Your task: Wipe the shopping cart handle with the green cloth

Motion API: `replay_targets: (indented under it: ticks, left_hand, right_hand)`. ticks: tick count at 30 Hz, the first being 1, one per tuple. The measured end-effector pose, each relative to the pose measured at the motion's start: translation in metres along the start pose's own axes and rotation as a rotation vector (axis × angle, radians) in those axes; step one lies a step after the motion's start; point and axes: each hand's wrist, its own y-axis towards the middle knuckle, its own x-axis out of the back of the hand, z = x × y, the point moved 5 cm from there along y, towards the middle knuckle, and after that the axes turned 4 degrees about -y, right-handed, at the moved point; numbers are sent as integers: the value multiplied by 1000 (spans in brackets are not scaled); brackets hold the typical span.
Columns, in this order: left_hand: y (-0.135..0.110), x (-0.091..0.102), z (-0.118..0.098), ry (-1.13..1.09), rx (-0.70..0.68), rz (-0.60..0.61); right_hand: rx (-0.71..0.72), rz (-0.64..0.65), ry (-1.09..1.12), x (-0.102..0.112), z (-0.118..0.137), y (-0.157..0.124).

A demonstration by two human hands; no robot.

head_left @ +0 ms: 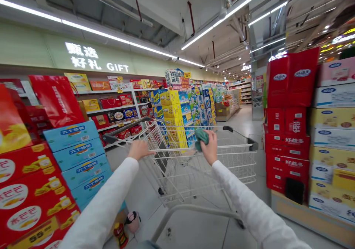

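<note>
Our left hand (140, 149) clamped on shopping-cart handle (177, 150) | our right hand (210, 148) clamped there too, with green cloth (202, 139) | red gift boxes (287, 130) stacked right

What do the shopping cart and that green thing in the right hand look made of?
The shopping cart looks like welded steel wire with a smooth white coating, judging by its thin, uniform rods. The green thing in the right hand looks like soft matte fabric, since it bunches into folds; the exact cloth is unclear.

Wire cart basket (210, 171) ahead, aisle (244, 121) beyond
</note>
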Motion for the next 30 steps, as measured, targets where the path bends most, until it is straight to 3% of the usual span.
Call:
replay_targets:
  ticks: [2,5,9,13,17,24,27,30]
  left_hand:
    - [-6,-1,5,-2,-19,-9]
    - [-16,-1,11,-27,-35,-26]
    - [-22,-1,14,-56,-32,-50]
    - [-23,4,7,-63,-10,-70]
    - [-23,13,-1,-93,11,-99]
    - [-7,16,-3,-107,122,2]
    - [9,19,-20,-141,171,-34]
    - [30,14,-51,-310,89,-48]
  right_hand:
    - [153,38,-82,15,-10,-6]
    - [473,204,-220,15,-15,-39]
    - [594,95,-336,16,-17,-68]
    - [533,181,-376,18,-13,-51]
    - [300,359,-455,14,-15,-16]
    - [-4,610,-694,-19,-25,16]
    - [-47,745,-695,-38,-27,26]
    - [-48,874,-650,-54,-25,32]
